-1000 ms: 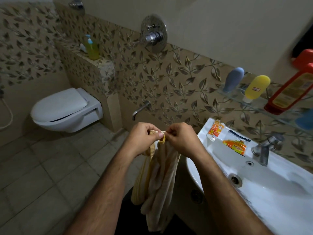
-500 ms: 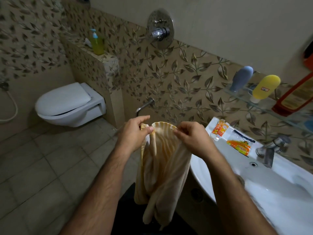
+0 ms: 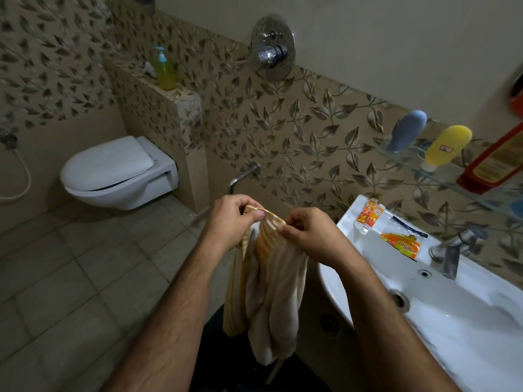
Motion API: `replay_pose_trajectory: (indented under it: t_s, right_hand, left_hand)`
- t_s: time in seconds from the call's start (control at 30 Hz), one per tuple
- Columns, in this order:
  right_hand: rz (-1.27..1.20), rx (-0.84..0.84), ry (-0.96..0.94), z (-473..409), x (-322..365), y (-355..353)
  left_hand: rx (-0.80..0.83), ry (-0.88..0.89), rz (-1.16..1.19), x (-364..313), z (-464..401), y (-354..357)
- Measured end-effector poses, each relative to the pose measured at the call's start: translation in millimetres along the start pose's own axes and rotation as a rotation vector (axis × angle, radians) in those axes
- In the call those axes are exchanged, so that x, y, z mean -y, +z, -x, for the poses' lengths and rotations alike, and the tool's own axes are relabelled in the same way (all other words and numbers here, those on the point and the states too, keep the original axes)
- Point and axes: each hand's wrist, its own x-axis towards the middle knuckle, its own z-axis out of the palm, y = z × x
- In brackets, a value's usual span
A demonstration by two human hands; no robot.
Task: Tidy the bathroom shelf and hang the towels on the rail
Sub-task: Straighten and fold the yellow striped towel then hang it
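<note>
A cream and yellow striped towel (image 3: 268, 284) hangs bunched in front of me, left of the basin. My left hand (image 3: 229, 222) and my right hand (image 3: 308, 236) both pinch its top edge, a short stretch of hem between them. At the right, a glass shelf (image 3: 407, 162) on the wall carries a grey-blue bottle (image 3: 406, 131), a yellow bottle (image 3: 447, 145) and a red-orange bottle (image 3: 492, 162), all leaning. No towel rail shows in this view.
A white basin (image 3: 452, 315) with a tap (image 3: 452, 250) stands at the right; two orange packets (image 3: 368, 216) (image 3: 402, 244) lie on its rim. A white toilet (image 3: 113, 174) is at the left, a green soap dispenser (image 3: 164, 69) on the ledge, a wall spout (image 3: 243, 176) ahead.
My hands spread the top edge of the towel apart half a second ago and have now drawn closer again. The view has shifted slightly; the red bottle sits further off the right edge.
</note>
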Motion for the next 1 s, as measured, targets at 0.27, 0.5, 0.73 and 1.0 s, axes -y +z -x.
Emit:
replay_pose_trajectory:
  t_s: [0.27, 0.5, 0.73, 1.0]
  right_hand:
    - [0.000, -0.075, 0.000, 13.5, 1.1, -25.2]
    - [-0.153, -0.036, -0.169, 4.7, 4.7, -3.5]
    - [-0.176, -0.028, -0.081, 8.9, 5.8, -7.2]
    - [-0.194, 0.087, 0.049, 25.8, 3.7, -42.2]
  left_hand:
    - [0.096, -0.043, 0.100, -1.1, 1.3, -10.0]
    - [0.375, 0.100, 0.325, -16.7, 12.6, -4.8]
    - [0.252, 0.075, 0.177, -14.1, 10.2, 0.4]
    - [-0.013, 0.063, 0.008, -13.3, 0.2, -8.1]
